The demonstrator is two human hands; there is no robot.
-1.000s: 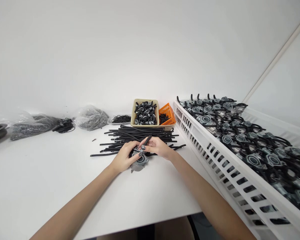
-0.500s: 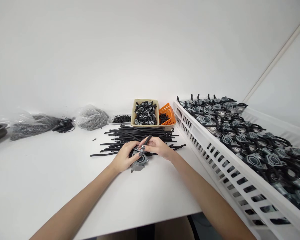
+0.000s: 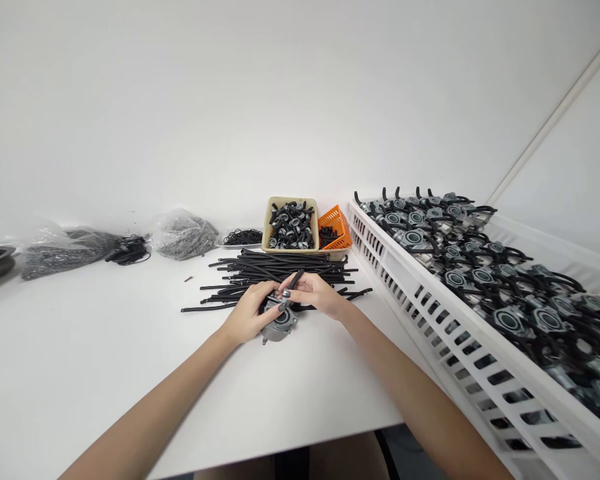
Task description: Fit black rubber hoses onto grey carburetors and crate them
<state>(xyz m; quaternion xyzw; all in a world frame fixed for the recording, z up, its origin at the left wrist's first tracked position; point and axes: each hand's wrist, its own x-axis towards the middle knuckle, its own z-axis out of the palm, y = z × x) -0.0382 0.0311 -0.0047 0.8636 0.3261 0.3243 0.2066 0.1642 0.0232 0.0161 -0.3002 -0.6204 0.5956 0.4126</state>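
My left hand (image 3: 253, 312) grips a grey metal part (image 3: 281, 323) with a round dark opening, resting on the white table (image 3: 105, 347). My right hand (image 3: 314, 293) pinches a short black rubber tube (image 3: 295, 279) whose lower end meets the top of the grey part. Both hands have their fingers closed. A heap of black tubes (image 3: 280, 270) lies just behind the hands.
A beige bin (image 3: 291, 225) of black-and-grey fittings and a small orange basket (image 3: 335, 227) stand behind the tubes. A long white slotted crate (image 3: 430, 300) full of assembled grey parts runs along the right. Plastic bags (image 3: 185, 235) of dark pieces lie at the back left.
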